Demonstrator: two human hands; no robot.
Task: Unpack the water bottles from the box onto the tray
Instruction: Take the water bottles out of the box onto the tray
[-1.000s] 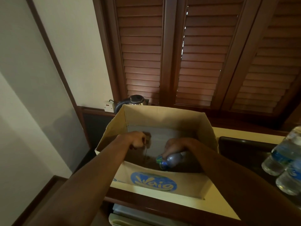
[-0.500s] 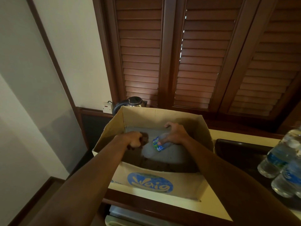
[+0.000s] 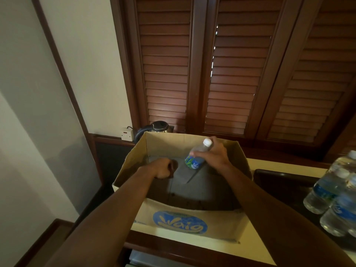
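An open cardboard box (image 3: pixel 146 214) with a blue logo stands on the cream counter. My right hand (image 3: pixel 214 157) grips a small clear water bottle (image 3: pixel 193 161) with a blue-green label. The bottle is tilted, with its white cap up by the box's far rim. My left hand (image 3: pixel 162 168) is a fist low inside the box on the left, and I see nothing in it. The dark box floor shows no other bottles. A dark tray (image 3: pixel 279 180) lies right of the box with several water bottles (image 3: pixel 327 189) standing on it at the right edge.
A black kettle (image 3: pixel 159 127) and a white wall socket (image 3: pixel 127 134) sit behind the box's far left corner. Dark wooden louvred shutters (image 3: pixel 231 74) rise behind the counter. A wall closes off the left side.
My right hand has lifted the bottle from the box floor up to the far rim, turning its cap upward. My left hand has stayed put.
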